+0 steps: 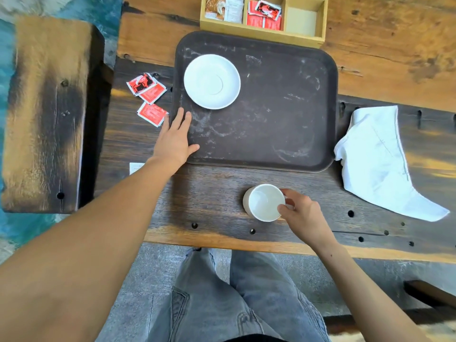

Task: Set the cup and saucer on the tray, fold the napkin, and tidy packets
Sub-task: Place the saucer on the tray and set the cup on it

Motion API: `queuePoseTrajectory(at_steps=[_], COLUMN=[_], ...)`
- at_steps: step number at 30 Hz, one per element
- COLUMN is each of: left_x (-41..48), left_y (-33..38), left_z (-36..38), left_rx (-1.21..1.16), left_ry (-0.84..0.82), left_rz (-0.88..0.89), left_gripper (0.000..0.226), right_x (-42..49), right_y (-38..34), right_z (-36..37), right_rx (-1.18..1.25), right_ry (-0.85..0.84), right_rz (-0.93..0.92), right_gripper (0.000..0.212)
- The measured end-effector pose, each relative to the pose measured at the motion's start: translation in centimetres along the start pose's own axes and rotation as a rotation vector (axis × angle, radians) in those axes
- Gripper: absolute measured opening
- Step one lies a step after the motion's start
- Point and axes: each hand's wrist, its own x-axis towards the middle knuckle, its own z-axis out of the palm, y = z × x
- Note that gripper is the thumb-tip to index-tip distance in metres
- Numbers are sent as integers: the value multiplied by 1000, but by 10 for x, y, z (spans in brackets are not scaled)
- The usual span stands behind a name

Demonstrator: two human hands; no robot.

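Observation:
A white saucer (212, 81) lies in the far left corner of the dark brown tray (283, 114). My left hand (175, 139) rests flat and open on the tray's near left edge. A white cup (263, 202) stands on the wooden table in front of the tray, and my right hand (302, 214) grips its handle side with thumb and fingers at the rim. A crumpled white napkin (380, 161) lies on the table right of the tray. Three red packets (148, 95) lie loose left of the tray.
A wooden organiser box (264, 33) behind the tray holds brown, white and red packets; its right compartment is empty. A wooden bench (47, 112) stands left of the table. A white slip (135, 167) lies under my left forearm. The table's near edge has several holes.

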Motion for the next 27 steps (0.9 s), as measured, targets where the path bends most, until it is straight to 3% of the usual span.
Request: queuePoseTrajectory(at_steps=[10, 20, 27], left_x=[0, 1, 4], left_y=[4, 3, 1], left_z=[-4, -2, 2], left_rx=[141, 190, 227], left_ry=[-32, -47, -42], left_rz=[12, -1, 6], left_gripper=[88, 90, 90], right_x=[27, 144, 187], right_y=[-67, -188, -228], right_z=[-33, -45, -36], right_rx=[15, 365, 325], right_ry=[-9, 55, 116], right_rz=[-91, -86, -50], right_gripper=[35, 26, 30])
